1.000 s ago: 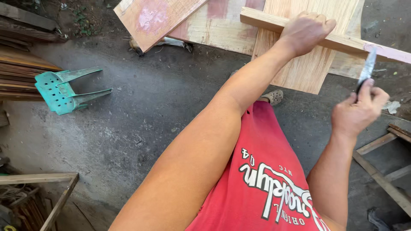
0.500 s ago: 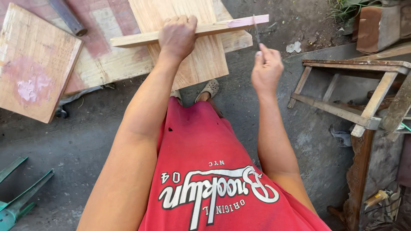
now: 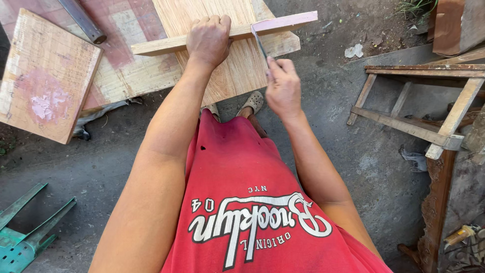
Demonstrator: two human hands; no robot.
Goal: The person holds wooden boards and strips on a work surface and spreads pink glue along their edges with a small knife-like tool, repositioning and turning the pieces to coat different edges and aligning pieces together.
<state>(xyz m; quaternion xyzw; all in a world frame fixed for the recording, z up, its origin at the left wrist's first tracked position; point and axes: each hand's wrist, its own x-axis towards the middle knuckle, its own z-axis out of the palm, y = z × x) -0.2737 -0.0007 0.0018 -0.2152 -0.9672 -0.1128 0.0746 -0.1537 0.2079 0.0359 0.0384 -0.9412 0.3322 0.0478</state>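
Wooden strip (image 3: 222, 36) lies across plywood board (image 3: 227, 55), frame (image 3: 424, 111) right.

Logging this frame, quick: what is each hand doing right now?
Left hand: closed, gripping the wooden strip.
Right hand: closed, holding a thin metal blade against the strip.

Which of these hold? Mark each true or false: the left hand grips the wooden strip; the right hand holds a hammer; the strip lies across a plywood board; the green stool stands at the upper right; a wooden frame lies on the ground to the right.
1. The left hand grips the wooden strip. True.
2. The right hand holds a hammer. False: it holds a thin metal blade set against the strip.
3. The strip lies across a plywood board. True.
4. The green stool stands at the upper right. False: it is at the lower left.
5. A wooden frame lies on the ground to the right. True.
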